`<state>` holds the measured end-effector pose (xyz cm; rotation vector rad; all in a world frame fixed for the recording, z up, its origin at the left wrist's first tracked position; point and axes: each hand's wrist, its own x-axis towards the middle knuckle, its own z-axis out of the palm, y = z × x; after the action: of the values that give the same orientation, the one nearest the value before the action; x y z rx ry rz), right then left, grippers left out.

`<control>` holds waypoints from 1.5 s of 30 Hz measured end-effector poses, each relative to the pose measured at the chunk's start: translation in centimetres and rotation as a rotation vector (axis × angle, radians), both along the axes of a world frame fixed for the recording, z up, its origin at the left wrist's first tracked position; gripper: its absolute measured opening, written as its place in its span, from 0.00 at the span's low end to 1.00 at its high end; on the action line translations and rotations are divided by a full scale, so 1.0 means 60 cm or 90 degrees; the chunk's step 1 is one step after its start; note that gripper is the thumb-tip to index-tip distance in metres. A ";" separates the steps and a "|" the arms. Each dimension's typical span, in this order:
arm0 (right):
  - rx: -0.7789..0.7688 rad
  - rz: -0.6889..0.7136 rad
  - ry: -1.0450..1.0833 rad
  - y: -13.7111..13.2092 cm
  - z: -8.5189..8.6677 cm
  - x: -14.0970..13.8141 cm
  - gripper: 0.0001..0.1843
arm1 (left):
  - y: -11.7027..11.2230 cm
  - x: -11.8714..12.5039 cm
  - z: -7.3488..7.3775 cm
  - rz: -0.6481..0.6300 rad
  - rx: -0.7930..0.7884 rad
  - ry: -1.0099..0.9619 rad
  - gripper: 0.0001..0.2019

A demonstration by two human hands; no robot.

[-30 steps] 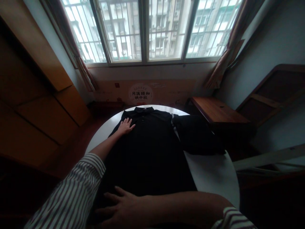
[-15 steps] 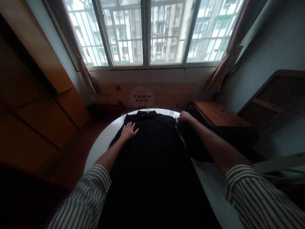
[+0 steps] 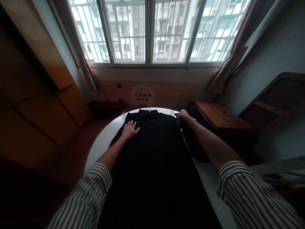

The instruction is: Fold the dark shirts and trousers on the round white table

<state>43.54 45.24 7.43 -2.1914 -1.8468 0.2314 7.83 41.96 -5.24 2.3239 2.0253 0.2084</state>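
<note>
Black shirt point(image 3: 152, 152) lies spread, buttons up, on the round white table point(image 3: 101, 143), collar toward the window point(image 3: 149, 31), lower part running toward me out of view. My left hand point(image 3: 130, 129) rests flat on the chest, fingers spread, grasping nothing; its weight presumably anchors the fabric. My right hand point(image 3: 183, 114) is at the shirt's far right edge, near the shoulder, fingers curled as if pinching; I cannot tell whether they hold the shirt or the dark cloth point(image 3: 192, 140) beside it. Hands set apart, probably for counter-tension.
</note>
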 end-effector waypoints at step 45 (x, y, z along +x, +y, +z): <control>-0.148 0.138 -0.050 0.073 -0.158 -0.123 0.38 | 0.158 -0.007 0.026 -0.016 -0.105 0.040 0.39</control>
<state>36.19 49.60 -2.06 -2.1701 -2.2027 0.4287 7.38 51.43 -3.69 2.2802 1.9569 -0.0321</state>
